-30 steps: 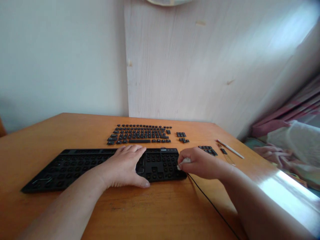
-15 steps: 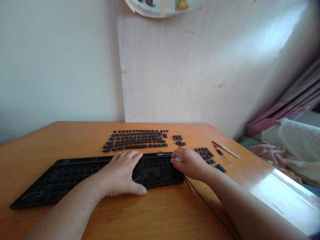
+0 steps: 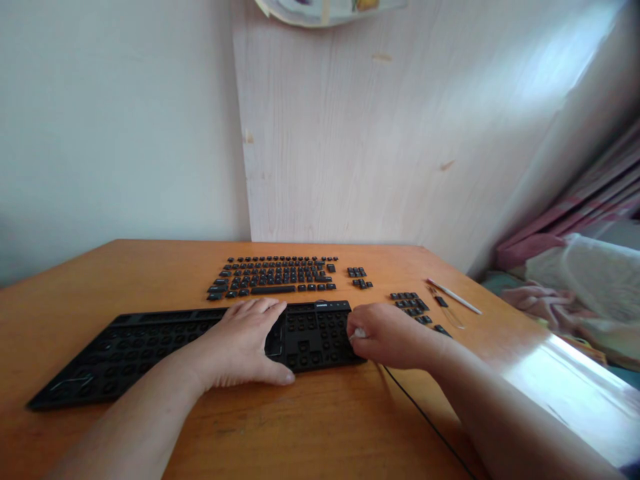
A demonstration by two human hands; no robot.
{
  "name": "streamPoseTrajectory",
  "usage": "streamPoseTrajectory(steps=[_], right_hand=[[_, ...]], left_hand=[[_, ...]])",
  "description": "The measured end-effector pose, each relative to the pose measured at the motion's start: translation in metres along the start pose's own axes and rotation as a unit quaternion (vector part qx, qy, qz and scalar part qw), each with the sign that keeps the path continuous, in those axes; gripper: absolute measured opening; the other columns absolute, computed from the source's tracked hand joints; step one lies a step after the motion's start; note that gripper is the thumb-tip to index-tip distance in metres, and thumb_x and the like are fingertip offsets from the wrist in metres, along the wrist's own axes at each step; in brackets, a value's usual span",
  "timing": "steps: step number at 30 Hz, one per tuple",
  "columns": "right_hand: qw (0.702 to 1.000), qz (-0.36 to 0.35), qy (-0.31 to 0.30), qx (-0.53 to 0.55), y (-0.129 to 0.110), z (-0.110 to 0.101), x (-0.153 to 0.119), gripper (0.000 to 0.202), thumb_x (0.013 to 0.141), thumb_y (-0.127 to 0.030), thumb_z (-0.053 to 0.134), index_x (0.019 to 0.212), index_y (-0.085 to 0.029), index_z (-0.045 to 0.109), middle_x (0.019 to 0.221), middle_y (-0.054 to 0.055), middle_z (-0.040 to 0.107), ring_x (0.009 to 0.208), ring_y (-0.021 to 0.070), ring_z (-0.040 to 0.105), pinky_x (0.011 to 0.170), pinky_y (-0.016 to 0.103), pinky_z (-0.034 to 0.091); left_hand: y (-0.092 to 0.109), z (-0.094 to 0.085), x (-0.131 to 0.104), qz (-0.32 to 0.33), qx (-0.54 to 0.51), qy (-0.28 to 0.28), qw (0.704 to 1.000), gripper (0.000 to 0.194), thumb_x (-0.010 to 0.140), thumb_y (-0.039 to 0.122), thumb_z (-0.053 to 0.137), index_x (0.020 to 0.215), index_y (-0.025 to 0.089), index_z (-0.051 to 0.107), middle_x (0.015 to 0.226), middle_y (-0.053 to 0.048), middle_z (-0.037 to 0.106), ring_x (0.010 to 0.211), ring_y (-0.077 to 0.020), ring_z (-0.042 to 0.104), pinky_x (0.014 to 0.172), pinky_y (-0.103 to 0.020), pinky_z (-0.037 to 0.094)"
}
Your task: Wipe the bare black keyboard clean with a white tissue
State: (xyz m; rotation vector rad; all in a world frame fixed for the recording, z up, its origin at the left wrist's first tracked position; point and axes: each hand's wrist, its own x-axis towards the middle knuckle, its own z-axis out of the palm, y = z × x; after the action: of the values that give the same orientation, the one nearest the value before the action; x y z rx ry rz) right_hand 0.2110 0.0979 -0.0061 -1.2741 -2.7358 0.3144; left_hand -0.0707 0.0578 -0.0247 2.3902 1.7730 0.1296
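A black keyboard [image 3: 303, 348] with its keycaps off lies across the desk, bare key sockets showing. My left hand [image 3: 247, 343] spans its middle from above, fingers at the far edge and thumb along the near edge, gripping it. At the number-pad end, my right hand [image 3: 383, 333] is closed with a small white wad [image 3: 359, 333], perhaps tissue, poking out between thumb and fingers. The wad is mostly hidden in the fist. A bent wire stabiliser [image 3: 73, 383] shows at the keyboard's left end.
Removed keycaps [image 3: 273, 274] stand in keyboard order behind, with smaller groups [image 3: 357, 272] and number-pad keycaps [image 3: 410, 303] farther right. A white pen [image 3: 455, 297] and a wire keycap puller [image 3: 441, 301] lie at the right. A black cable [image 3: 425, 417] runs toward the front edge of the wooden desk [image 3: 300, 427].
My right hand has shifted slightly right and nearer, toward the keyboard's right edge, still closed on the white wad. My left hand stays in place on the keyboard.
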Motion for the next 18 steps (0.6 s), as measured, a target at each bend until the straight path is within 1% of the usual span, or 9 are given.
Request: streamPoseTrajectory(steps=[3, 7, 12, 18], right_hand=[[1.0, -0.001, -0.011, 0.004, -0.002, -0.003, -0.002, 0.018, 0.071, -0.015, 0.054, 0.079, -0.019, 0.07, 0.075, 0.004, 0.07, 0.068, 0.015, 0.059, 0.059, 0.024, 0.034], [1.0, -0.01, -0.025, 0.006, -0.006, -0.005, -0.004, 0.018, 0.071, -0.016, 0.054, 0.08, -0.019, 0.07, 0.076, 0.003, 0.07, 0.068, 0.0146, 0.059, 0.059, 0.023, 0.034], [0.999, -0.021, -0.027, -0.003, -0.008, -0.005, -0.008, 0.017, 0.07, -0.016, 0.055, 0.079, -0.019, 0.069, 0.075, 0.003, 0.07, 0.067, 0.0147, 0.058, 0.059, 0.024, 0.034], [0.998, -0.03, -0.036, 0.034, -0.003, -0.006, -0.011, 0.016, 0.067, -0.013, 0.056, 0.074, -0.021, 0.068, 0.072, 0.001, 0.069, 0.065, 0.0146, 0.058, 0.059, 0.024, 0.035]], left_hand=[[0.001, -0.001, 0.0, -0.004, 0.005, -0.005, 1.0, 0.123, 0.051, 0.082, 0.062, 0.15, 0.015, 0.034, 0.156, -0.014, 0.032, 0.142, -0.0373, 0.028, 0.116, -0.048, 0.023], [0.001, -0.001, 0.0, -0.006, 0.006, -0.003, 1.0, 0.122, 0.05, 0.082, 0.062, 0.15, 0.017, 0.034, 0.156, -0.014, 0.032, 0.141, -0.037, 0.028, 0.116, -0.047, 0.023], [0.002, -0.001, 0.0, -0.005, 0.004, -0.005, 1.0, 0.122, 0.051, 0.083, 0.061, 0.15, 0.018, 0.033, 0.156, -0.014, 0.031, 0.142, -0.0375, 0.027, 0.116, -0.048, 0.023], [0.002, -0.003, -0.002, -0.003, 0.001, -0.007, 1.0, 0.122, 0.051, 0.082, 0.061, 0.15, 0.017, 0.033, 0.156, -0.016, 0.031, 0.142, -0.0385, 0.027, 0.116, -0.048, 0.023]])
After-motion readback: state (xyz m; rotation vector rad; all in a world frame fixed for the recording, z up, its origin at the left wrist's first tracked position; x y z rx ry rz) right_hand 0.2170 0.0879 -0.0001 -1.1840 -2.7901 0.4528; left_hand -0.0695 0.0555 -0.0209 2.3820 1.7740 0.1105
